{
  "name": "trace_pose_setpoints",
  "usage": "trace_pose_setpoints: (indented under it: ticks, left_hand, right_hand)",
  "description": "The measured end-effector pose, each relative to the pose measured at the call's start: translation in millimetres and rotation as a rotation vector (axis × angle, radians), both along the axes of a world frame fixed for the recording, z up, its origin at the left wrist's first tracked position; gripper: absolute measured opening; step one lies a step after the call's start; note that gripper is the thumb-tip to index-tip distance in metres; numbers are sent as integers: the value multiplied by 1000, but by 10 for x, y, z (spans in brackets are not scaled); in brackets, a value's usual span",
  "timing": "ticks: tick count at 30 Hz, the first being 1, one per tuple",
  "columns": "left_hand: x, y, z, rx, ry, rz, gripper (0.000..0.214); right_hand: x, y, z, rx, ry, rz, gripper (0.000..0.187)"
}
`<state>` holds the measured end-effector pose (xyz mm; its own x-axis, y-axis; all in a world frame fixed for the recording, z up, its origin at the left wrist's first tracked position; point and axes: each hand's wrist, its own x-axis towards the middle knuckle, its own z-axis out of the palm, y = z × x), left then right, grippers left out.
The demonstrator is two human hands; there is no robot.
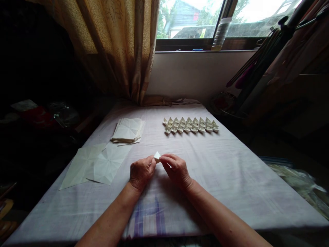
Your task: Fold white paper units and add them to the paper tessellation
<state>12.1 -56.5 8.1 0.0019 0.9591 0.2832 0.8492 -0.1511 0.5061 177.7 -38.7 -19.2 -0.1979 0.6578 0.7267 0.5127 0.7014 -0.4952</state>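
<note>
A small folded paper piece (157,156) is pinched between my two hands above the near middle of the table. My left hand (142,171) is closed on its left side, thumb and fingers together. On its right side, the fingertips of my right hand (177,168) grip the edge. Beyond my right hand lie several folded paper boat shapes (191,126) in two rows. A stack of creased square paper sheets (127,130) lies beyond my left hand. Two larger creased sheets (108,164) overlap flat to the left.
A pale cloth (221,192) with purple stripes covers the table. A gold curtain (120,44) hangs at the back left. A plastic jar (221,34) stands on the window sill. Hanging items and a plastic bag (299,181) are off the table's right side.
</note>
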Motion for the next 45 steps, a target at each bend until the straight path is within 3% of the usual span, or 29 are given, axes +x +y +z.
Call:
trace_pose_setpoints:
  ticks: [13,18,22,25,31,37,45]
  left_hand:
    - [16,91,-30,-310,-662,-85,52]
    - [23,104,-38,-349,-798,-53,53]
    - [17,113,-48,-343,-841,-68,52]
    - [20,109,-45,-342,-850,-82,53]
    - [43,68,-50,-327,-831,-152,46]
    - [56,35,-79,-325,-785,-220,38]
    - [56,32,-88,-306,-762,-255,39]
  right_hand:
    - [1,-6,57,54,-114,-30,23]
    - [-14,-14,52,79,-177,1,23]
    - [15,-22,72,53,-113,17,23]
    - [55,7,69,-59,44,-11,21]
    - [97,140,34,-530,416,87,25]
    - [90,183,43,-687,516,201,28]
    - [58,159,77,-813,675,233,29]
